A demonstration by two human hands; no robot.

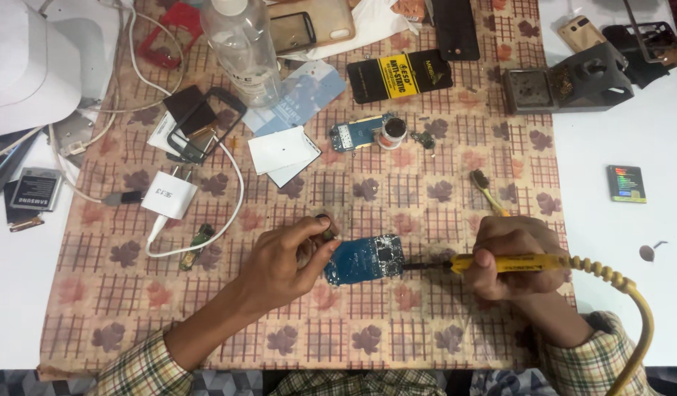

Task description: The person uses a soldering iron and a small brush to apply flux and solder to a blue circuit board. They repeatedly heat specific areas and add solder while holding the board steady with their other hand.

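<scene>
Messy workbench with a leaf-patterned cloth (426, 323) over it, and the blue circuit board (365, 259) sits near the front edge between both hands. Left hand (290, 264) has its fingertips pinched together on the board's left end, right hand (511, 257) is fisted tight round the yellow soldering iron (514, 262), tip touching the board's right edge. I'd say keep that pinch firm and low so the board can't skate, keep the fingers off the hot end, and touch the tip lightly — no pushing — while the coiled yellow cord (632, 308) hangs slack.
</scene>
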